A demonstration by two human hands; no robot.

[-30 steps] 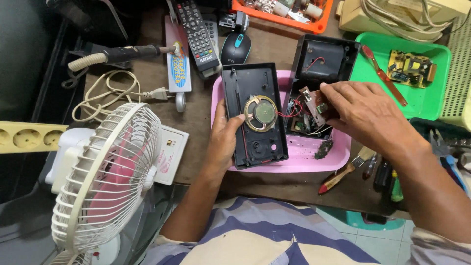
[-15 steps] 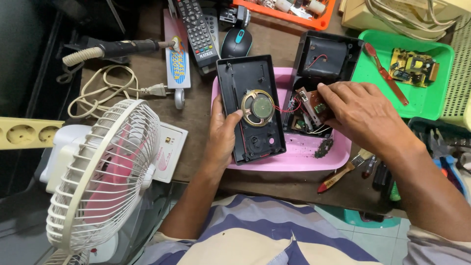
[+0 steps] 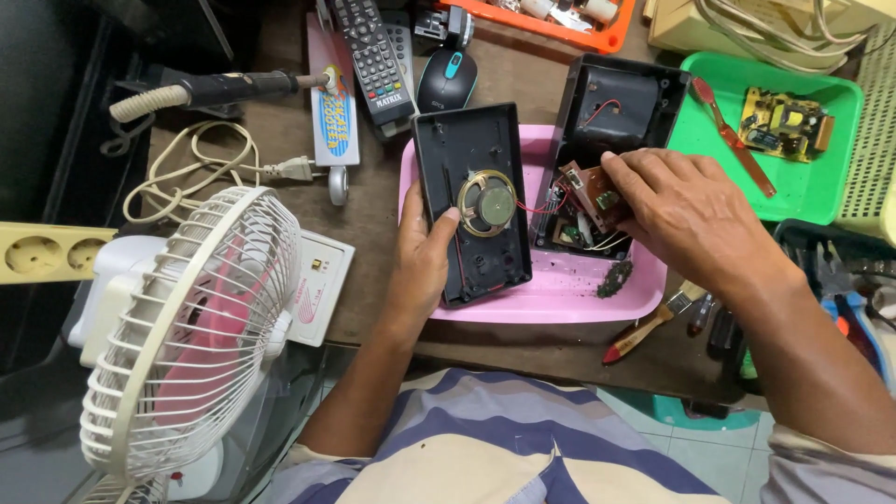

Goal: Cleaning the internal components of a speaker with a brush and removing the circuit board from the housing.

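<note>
White fan: a white desk fan (image 3: 187, 327) with a wire cage stands well left of the pink tray (image 3: 560, 294), part cut off at the bottom edge.
Left hand: the left hand (image 3: 420, 257) grips the black back cover (image 3: 471, 201) at its near left edge, thumb pressed beside the round speaker (image 3: 487, 203); the cover lies tilted on the tray's left half.
Back cover handling: stiff, light plastic by the look of it; hold it by the rim, not the speaker cone.
Right hand: the right hand (image 3: 686, 219) is closed on the brown circuit board (image 3: 588, 191), over the tray's right half, at the mouth of the black case (image 3: 611, 112).
Board handling: light and fragile, tethered by thin red wires; I'd pinch the edges only.
Hard to see: fingers hide the board's far side; what lies under it is unclear.
</note>
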